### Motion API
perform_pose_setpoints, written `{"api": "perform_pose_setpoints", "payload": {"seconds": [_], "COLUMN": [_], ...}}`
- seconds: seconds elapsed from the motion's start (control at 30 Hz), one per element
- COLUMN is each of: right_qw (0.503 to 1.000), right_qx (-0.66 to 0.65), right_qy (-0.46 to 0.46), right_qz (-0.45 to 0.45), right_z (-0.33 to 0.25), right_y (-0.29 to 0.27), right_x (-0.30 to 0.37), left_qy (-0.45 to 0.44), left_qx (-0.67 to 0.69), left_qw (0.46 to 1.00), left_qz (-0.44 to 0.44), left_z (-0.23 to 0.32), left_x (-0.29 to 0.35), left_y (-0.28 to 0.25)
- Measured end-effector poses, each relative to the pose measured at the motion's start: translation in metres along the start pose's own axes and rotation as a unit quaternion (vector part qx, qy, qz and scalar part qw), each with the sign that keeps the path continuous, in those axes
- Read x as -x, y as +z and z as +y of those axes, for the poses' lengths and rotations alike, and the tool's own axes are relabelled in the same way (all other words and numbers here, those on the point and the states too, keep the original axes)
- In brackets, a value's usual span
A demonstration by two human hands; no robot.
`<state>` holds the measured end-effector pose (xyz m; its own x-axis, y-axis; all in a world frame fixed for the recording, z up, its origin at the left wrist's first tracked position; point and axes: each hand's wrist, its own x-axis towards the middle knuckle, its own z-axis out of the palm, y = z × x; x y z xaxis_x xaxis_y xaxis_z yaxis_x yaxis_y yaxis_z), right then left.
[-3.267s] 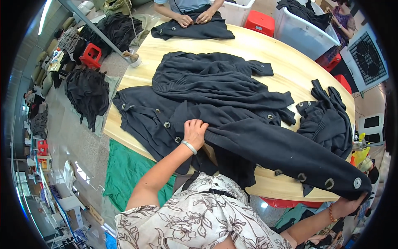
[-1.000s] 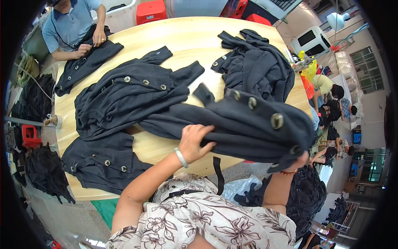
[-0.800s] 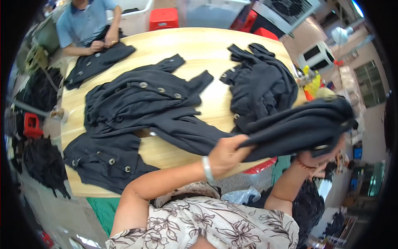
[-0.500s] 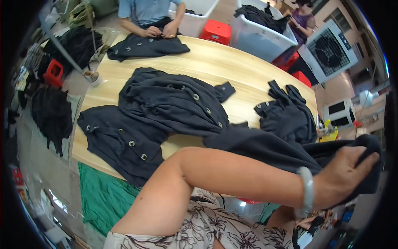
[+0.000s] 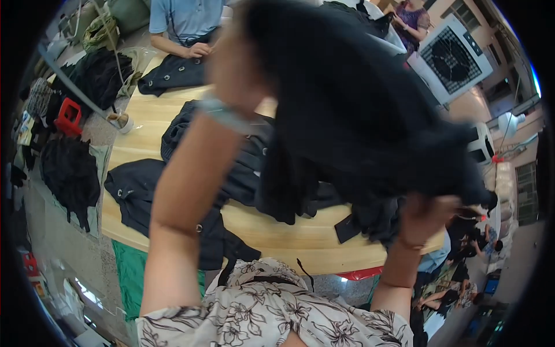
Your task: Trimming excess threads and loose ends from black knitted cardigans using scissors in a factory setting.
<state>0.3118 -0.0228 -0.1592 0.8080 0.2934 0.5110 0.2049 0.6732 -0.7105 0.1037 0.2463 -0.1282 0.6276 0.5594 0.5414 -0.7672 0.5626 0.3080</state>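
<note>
A black cloth garment (image 5: 358, 110), smeared by motion, is raised above the table in front of me. My left hand (image 5: 237, 72), with a pale bangle at its wrist, is closed on the garment's upper left edge. At its lower right edge my right hand (image 5: 429, 217) also grips the cloth; both hands are blurred. Part of the garment hangs down between my arms and hides much of the table behind it. Beneath lie another black garment (image 5: 240, 168) and, at the left, one with round metal rings (image 5: 136, 182).
The light wooden table (image 5: 283, 246) has a curved near edge. Across it, a person in a blue shirt (image 5: 188, 20) handles a black garment with rings (image 5: 176, 75). A green cloth (image 5: 130, 277) hangs at the near left. An air cooler (image 5: 454, 61) stands at the far right.
My left hand has swung from the far right up and left, lifting the black garment off the table. My right hand has come into view, holding its lower right edge.
</note>
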Motion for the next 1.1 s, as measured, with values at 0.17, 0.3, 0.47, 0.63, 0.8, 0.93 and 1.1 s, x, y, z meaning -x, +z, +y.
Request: {"api": "perform_pose_setpoints", "payload": {"seconds": [0.17,0.3,0.47,0.63,0.8,0.93,1.1], "right_qw": [0.575,0.701,0.733,0.655,0.705,0.725,0.793], "right_qx": [0.324,0.382,0.443,0.503,0.475,0.408,0.431], "right_qy": [0.15,0.218,0.163,0.152,0.153,0.184,0.072], "right_qz": [-0.736,-0.562,-0.49,-0.543,-0.504,-0.524,-0.424], "right_z": [0.09,0.155,0.186,0.21,0.233,0.22,0.193], "right_y": [0.022,-0.055,-0.055,-0.038,-0.041,-0.038,-0.018], "right_x": [0.135,0.18,0.154,0.173,0.168,0.131,0.055], "left_qy": [0.104,-0.137,-0.205,-0.143,-0.23,-0.244,-0.086], "left_qx": [-0.489,-0.576,-0.764,-0.895,-0.881,-0.864,-0.918], "left_qw": [0.706,0.577,0.47,0.335,0.31,0.383,0.336], "left_qz": [0.501,0.563,0.393,0.258,0.272,0.216,0.19], "left_z": [0.126,0.065,0.008,0.013,0.042,0.068,0.104], "left_x": [0.189,0.322,0.365,0.356,0.35,0.35,0.286], "left_y": [-0.185,-0.189,-0.171,-0.201,-0.223,-0.223,-0.178]}}
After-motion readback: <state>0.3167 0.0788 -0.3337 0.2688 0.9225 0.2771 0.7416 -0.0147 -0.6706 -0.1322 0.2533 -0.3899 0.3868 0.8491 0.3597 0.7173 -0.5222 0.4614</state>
